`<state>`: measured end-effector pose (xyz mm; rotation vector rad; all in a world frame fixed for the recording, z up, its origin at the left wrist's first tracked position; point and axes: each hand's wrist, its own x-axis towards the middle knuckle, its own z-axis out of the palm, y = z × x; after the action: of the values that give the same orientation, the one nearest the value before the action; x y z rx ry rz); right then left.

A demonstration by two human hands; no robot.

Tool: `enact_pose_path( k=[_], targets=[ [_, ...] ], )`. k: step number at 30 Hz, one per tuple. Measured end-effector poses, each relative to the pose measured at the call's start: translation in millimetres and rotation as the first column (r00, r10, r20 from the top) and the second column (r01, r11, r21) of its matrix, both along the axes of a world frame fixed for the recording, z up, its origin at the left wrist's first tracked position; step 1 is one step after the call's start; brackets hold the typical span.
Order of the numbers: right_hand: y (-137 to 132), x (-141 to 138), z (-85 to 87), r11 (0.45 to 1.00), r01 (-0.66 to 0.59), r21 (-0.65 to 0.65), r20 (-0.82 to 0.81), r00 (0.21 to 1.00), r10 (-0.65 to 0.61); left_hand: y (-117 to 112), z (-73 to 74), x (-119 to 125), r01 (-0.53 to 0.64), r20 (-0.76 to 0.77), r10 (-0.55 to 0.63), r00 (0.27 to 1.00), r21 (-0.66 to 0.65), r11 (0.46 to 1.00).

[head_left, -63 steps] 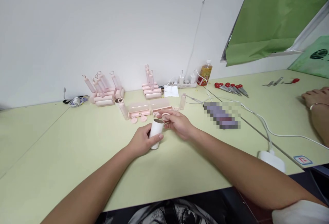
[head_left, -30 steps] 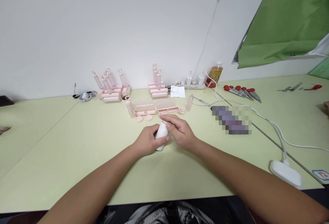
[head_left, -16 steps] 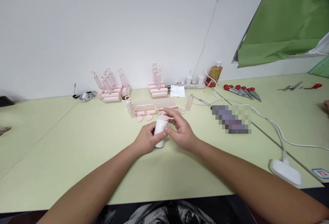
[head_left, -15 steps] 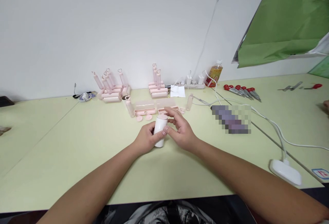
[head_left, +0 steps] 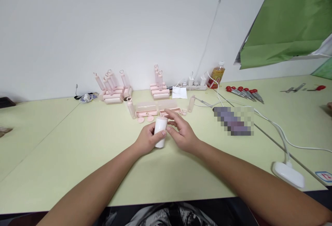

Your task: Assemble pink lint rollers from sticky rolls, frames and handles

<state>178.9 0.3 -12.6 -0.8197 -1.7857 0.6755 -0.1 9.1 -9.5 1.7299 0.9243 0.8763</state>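
A white lint-roller roll [head_left: 160, 129] with a pink end disc stands tilted just above the table in front of me. My left hand [head_left: 147, 137] is wrapped round its left side, thumb across the front. My right hand [head_left: 181, 132] is beside the roll's right side, fingers apart and curved towards its top; whether a fingertip touches the rim, I cannot tell. Just beyond lie two pink open cases [head_left: 146, 112] with clear lids and two pink round discs [head_left: 150, 118]. A pink handle [head_left: 131, 108] stands to their left, and a clear pink tube [head_left: 191, 104] to their right.
Along the wall stand pink lint-roller cases and upright handles [head_left: 112, 96], a power strip [head_left: 199, 87] and a drink bottle [head_left: 217, 75]. Red-handled tools [head_left: 245, 93], a blurred-out phone-like object [head_left: 233, 121] and a white cabled device [head_left: 288, 174] lie to the right.
The roll has shifted slightly left and turned more upright in my left hand. My right thumb has come away from the roll's front.
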Motion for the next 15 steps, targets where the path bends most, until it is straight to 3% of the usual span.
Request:
enact_pose_path(
  k=[5, 10, 11, 15],
  targets=[
    [0, 2, 4.7, 0.989, 0.142, 0.044, -0.118, 0.984, -0.136, 0, -3.0, 0, -0.019, -0.028, 0.02, 0.999, 0.02, 1.0],
    [0, 7, 12.7, 0.992, -0.127, 0.027, 0.197, 0.973, 0.119, -1, 0.0, 1, 0.005, 0.019, -0.006, 1.0, 0.023, 1.0],
    [3, 8, 12.7, 0.991, -0.129, 0.029, 0.231, 0.966, 0.119, -1, 0.3, 1, -0.01, 0.03, 0.009, 1.0, 0.019, 1.0],
    [19, 16, 5.9, 0.994, 0.099, 0.053, 0.285, 0.952, -0.11, 1, -2.5, 0, -0.136, 0.094, 0.142, 0.985, -0.067, 0.988]
  ],
)
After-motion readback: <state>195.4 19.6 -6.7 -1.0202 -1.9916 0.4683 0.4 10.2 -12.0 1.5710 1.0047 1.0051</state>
